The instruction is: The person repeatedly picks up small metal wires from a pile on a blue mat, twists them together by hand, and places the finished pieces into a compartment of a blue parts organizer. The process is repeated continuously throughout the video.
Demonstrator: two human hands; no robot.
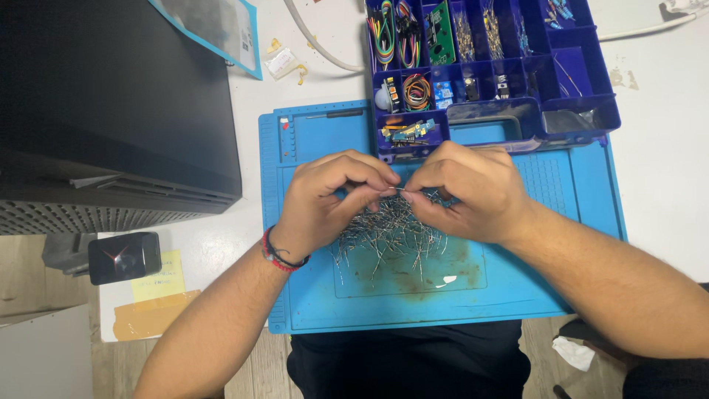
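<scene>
A tangled pile of thin wire-leaded components (pixel 388 233) lies on a blue work mat (pixel 317 295). My left hand (pixel 325 203) and my right hand (pixel 461 192) meet above the pile, fingertips pinched together on one small wire-leaded component (pixel 396 191) held between them. A red and black band circles my left wrist. The far part of the pile is hidden under my hands.
A purple compartment box (pixel 583 103) with jumper wires, a green board and small parts stands at the mat's far edge. A large black case (pixel 111 103) fills the left. A small black device (pixel 124 257) and yellow notes lie at lower left. White cable runs behind.
</scene>
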